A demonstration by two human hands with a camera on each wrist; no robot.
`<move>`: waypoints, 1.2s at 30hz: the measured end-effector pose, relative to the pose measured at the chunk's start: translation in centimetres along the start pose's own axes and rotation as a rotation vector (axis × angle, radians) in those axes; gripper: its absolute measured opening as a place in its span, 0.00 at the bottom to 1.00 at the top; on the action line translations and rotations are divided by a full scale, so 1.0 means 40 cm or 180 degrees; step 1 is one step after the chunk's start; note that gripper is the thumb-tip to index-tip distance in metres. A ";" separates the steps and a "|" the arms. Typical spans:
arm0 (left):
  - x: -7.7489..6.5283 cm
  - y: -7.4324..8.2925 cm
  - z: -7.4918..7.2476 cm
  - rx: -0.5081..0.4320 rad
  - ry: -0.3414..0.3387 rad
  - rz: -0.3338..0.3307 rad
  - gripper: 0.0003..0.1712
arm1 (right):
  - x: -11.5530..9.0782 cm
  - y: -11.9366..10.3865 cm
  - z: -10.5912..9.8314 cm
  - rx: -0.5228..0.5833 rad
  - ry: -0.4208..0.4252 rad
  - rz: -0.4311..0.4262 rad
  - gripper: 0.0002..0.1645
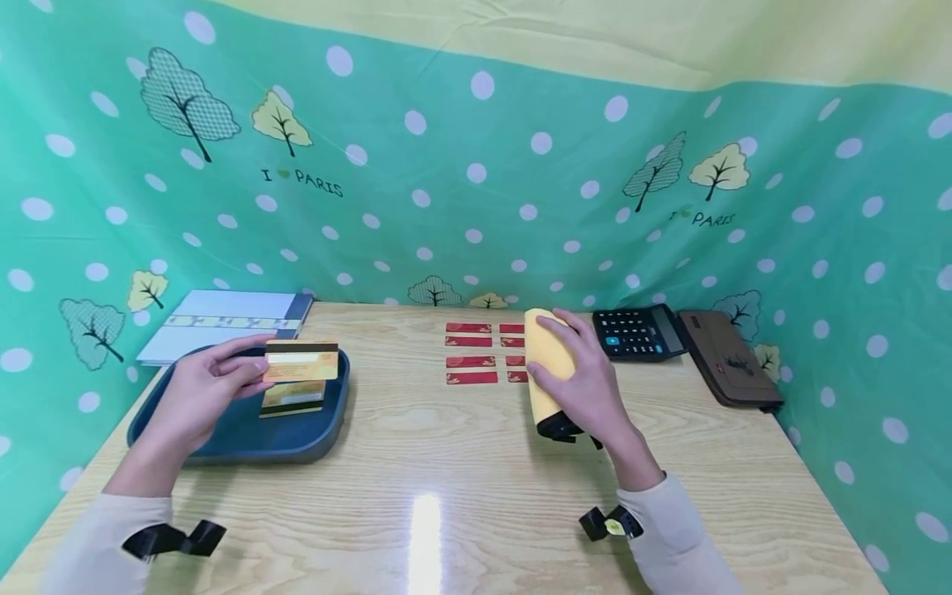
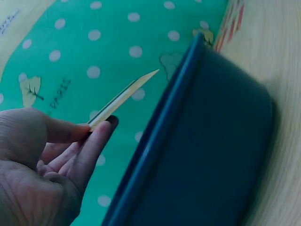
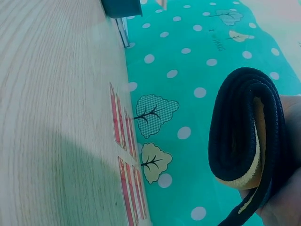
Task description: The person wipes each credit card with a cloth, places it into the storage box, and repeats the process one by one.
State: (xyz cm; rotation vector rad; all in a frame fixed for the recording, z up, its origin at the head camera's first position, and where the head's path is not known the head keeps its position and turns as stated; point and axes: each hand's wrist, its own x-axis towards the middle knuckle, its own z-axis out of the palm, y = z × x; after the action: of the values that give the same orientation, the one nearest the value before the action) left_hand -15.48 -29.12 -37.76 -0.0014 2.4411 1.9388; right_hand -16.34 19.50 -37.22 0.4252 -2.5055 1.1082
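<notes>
My left hand (image 1: 204,384) pinches a gold bank card (image 1: 302,361) with a dark stripe between thumb and fingers, above the blue tray (image 1: 308,453). In the left wrist view the card (image 2: 124,100) appears edge-on beside the tray wall (image 2: 221,136). A second gold card (image 1: 293,408) lies in the tray. At the right, my right hand (image 1: 591,384) grips a rolled yellow towel (image 1: 549,364) with dark edging. The right wrist view shows the towel's layered dark end (image 3: 242,127), with part of the hand hidden behind it.
Several red strips (image 1: 472,378) lie in rows at mid-table, some partly hidden by the towel. A black calculator (image 1: 632,333) and a brown pouch (image 1: 732,359) sit at the right. A pale notebook (image 1: 230,310) lies behind the tray. A polka-dot curtain (image 1: 476,173) stands behind the table.
</notes>
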 end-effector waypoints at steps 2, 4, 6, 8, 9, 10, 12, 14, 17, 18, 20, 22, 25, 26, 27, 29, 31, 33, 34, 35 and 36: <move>0.004 -0.012 -0.016 0.0175 -0.0071 -0.0104 0.32 | 0.000 0.001 0.001 0.0005 0.0000 0.0010 0.38; 0.009 -0.025 -0.028 0.0343 -0.0171 -0.0232 0.33 | 0.000 0.002 0.002 0.0001 -0.0006 0.0009 0.38; 0.014 -0.038 -0.037 0.0429 -0.0276 -0.0361 0.34 | 0.000 0.003 0.002 -0.0002 -0.0022 0.0024 0.38; 0.018 -0.046 -0.044 0.0386 -0.0373 -0.0463 0.35 | 0.000 0.003 0.003 0.0003 -0.0041 0.0044 0.38; 0.020 -0.049 -0.048 0.0315 -0.0421 -0.0510 0.35 | 0.000 0.004 0.003 0.0004 -0.0045 0.0052 0.38; 0.023 -0.052 -0.050 0.0228 -0.0466 -0.0550 0.34 | 0.000 0.004 0.002 0.0003 -0.0042 0.0056 0.38; 0.029 -0.055 -0.054 0.0032 -0.0550 -0.0612 0.32 | 0.000 0.004 0.001 -0.0003 -0.0029 0.0044 0.38; 0.035 -0.058 -0.055 -0.0109 -0.0602 -0.0657 0.29 | 0.001 0.004 0.000 -0.0005 -0.0011 0.0029 0.38; 0.041 -0.062 -0.056 -0.0165 -0.0625 -0.0700 0.26 | 0.002 0.006 -0.002 0.0001 -0.0009 0.0020 0.37; 0.042 -0.063 -0.056 -0.0174 -0.0613 -0.0714 0.25 | 0.002 0.006 -0.002 0.0004 -0.0011 0.0023 0.37; 0.043 -0.067 -0.058 -0.0155 -0.0596 -0.0737 0.24 | 0.002 0.007 -0.003 0.0019 -0.0011 0.0029 0.37; 0.041 -0.070 -0.061 -0.0159 -0.0578 -0.0751 0.22 | 0.003 0.008 -0.003 0.0025 -0.0003 0.0029 0.37; 0.041 -0.075 -0.066 -0.0126 -0.0540 -0.0742 0.22 | 0.004 0.009 -0.003 0.0019 0.0010 0.0033 0.38; 0.041 -0.077 -0.068 -0.0150 -0.0527 -0.0731 0.22 | 0.004 0.010 -0.004 0.0015 0.0009 0.0038 0.38; 0.041 -0.079 -0.070 -0.0176 -0.0514 -0.0719 0.21 | 0.004 0.010 -0.004 0.0013 0.0008 0.0038 0.38; 0.042 -0.082 -0.072 -0.0165 -0.0480 -0.0698 0.22 | 0.005 0.010 -0.005 0.0015 0.0001 0.0051 0.38; 0.042 -0.086 -0.074 -0.0172 -0.0456 -0.0684 0.21 | 0.005 0.009 -0.006 0.0023 -0.0007 0.0067 0.38; 0.041 -0.088 -0.075 -0.0121 -0.0435 -0.0681 0.19 | 0.004 0.009 -0.006 0.0029 -0.0011 0.0073 0.38; 0.040 -0.089 -0.075 -0.0084 -0.0425 -0.0688 0.19 | 0.005 0.008 -0.006 0.0029 -0.0014 0.0079 0.38; 0.040 -0.090 -0.076 -0.0057 -0.0424 -0.0686 0.19 | 0.004 0.008 -0.006 0.0028 -0.0017 0.0084 0.38; 0.039 -0.090 -0.076 -0.0031 -0.0414 -0.0687 0.19 | 0.004 0.009 -0.006 0.0027 -0.0017 0.0084 0.38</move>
State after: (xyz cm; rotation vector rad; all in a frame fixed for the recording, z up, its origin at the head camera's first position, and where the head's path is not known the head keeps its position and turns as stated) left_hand -17.04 -32.89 -40.61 -0.1294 2.2462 1.8001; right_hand -16.58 19.88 -37.24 0.3989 -2.5187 1.1296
